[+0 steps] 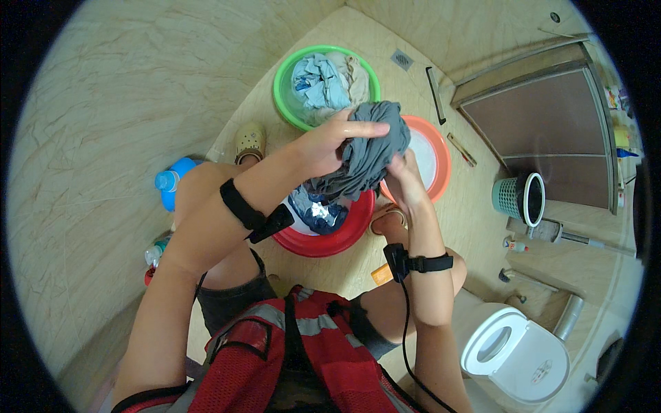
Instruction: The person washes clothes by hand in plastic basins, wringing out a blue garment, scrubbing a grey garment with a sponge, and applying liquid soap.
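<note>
My left hand [330, 139] and my right hand [408, 178] grip a bunched grey wet-looking cloth [374, 144] between them, lifted above the basins. Beneath it, a red basin [325, 248] holds dark blue cloth [320, 211] in water. At the right of the bundle, partly covered by it, sits an orange basin [443, 157] with whitish liquid. Farther off, a green basin [281, 98] contains light blue cloth [323, 82] and pale cloth [359, 80]. My left fingers lie across the bundle's near-left side; some right fingertips are hidden behind the folds.
A floor drain [402, 60], a black-ended bar [435, 95] and a wooden-handled brush [461, 149] lie beyond the orange basin. A green waste basket [507, 199] and a white toilet [521, 351] stand at right. Blue bottles [173, 180] stand by the left wall.
</note>
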A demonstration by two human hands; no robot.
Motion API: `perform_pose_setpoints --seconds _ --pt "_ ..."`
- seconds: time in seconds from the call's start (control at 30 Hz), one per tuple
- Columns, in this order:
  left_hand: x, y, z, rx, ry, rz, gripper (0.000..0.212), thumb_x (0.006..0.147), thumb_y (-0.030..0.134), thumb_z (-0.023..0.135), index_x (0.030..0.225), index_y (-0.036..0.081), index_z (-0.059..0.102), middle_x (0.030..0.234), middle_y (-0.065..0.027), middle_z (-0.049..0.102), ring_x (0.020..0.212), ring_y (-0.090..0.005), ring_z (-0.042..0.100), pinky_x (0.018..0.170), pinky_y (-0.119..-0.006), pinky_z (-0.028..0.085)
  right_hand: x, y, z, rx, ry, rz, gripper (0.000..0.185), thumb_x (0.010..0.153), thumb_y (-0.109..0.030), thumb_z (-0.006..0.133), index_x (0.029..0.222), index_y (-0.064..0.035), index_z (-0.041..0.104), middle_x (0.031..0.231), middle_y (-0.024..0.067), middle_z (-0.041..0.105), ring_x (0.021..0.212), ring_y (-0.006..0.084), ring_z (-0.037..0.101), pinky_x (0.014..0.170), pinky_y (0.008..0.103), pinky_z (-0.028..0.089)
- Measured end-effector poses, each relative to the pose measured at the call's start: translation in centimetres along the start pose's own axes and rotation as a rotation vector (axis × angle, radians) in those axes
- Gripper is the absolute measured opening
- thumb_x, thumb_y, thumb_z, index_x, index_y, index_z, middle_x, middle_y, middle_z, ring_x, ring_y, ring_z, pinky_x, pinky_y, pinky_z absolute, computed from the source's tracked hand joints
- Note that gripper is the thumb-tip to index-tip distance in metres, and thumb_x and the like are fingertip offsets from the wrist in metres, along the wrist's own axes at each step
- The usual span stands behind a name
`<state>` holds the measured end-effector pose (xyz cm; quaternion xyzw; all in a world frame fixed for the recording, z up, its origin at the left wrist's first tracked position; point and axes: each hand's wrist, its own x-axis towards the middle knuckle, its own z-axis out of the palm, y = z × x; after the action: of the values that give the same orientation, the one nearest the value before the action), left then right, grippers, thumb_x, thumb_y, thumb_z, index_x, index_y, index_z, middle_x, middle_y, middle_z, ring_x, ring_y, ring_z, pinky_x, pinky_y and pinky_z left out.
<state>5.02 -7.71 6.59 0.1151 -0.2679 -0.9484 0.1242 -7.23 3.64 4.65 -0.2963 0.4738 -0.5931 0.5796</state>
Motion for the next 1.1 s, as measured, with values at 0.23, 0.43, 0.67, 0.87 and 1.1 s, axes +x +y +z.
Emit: perform_pose_setpoints --seconds 0.23,0.43,0.67,0.87,1.1 --pt "-1.8 3.3 -1.2 0.135 -0.165 -0.071 0.045 0.073 0.009 0.065 0.113 -0.004 0.049 0.101 -0.0093 0.059 0.090 -0.0164 0.057 0.083 -0.028 0.046 -1.6 -1.4 -1.0 -0.301 0.093 0.021 0.046 0.074 -0.010 0.067 0.114 0.0032 0.049 0.108 0.0098 0.057 0.098 0.0187 0.054 0.088 0.0313 0.041" --pt "-1.0 3.9 -3.0 0.471 -0.032 -0.203 0.034 0.079 0.008 0.060 0.111 -0.003 0.052 0.102 -0.0079 0.060 0.089 -0.0143 0.058 0.080 -0.027 0.047 -1.2 -2.3 -0.6 0.156 0.262 -0.200 0.035 0.081 -0.006 0.057 0.114 0.0027 0.047 0.106 0.0096 0.057 0.096 0.0180 0.056 0.083 0.0315 0.045" --pt "1.1 -1.4 -1.2 0.131 0.442 -0.087 0.027 0.090 0.021 0.046 0.104 0.001 0.057 0.095 -0.0087 0.062 0.083 -0.0164 0.060 0.078 -0.031 0.048 1.1 -1.9 3.3 -0.480 0.711 -0.259 0.019 0.080 -0.016 0.065 0.087 0.0017 0.063 0.083 0.0027 0.063 0.078 0.0098 0.056 0.071 0.0258 0.045" --pt "2.8 -5.6 -1.3 -0.172 0.556 -0.163 0.034 0.092 0.027 0.033 0.091 0.005 0.060 0.087 -0.0095 0.061 0.075 -0.0192 0.058 0.073 -0.034 0.047 2.4 0.7 2.3 -1.011 0.739 -0.356 0.038 0.076 -0.036 0.065 0.086 0.0001 0.061 0.060 0.0209 0.058 0.054 0.0358 0.059 0.050 0.0393 0.046" --pt "1.8 -4.2 -1.3 0.094 0.383 -0.247 0.029 0.092 0.026 0.035 0.102 0.006 0.053 0.086 -0.0070 0.061 0.071 -0.0174 0.059 0.063 -0.033 0.050 2.2 1.2 1.5 -1.293 0.742 -0.538 0.034 0.077 -0.035 0.061 0.082 -0.0012 0.062 0.062 0.0217 0.058 0.053 0.0390 0.057 0.048 0.0426 0.046"
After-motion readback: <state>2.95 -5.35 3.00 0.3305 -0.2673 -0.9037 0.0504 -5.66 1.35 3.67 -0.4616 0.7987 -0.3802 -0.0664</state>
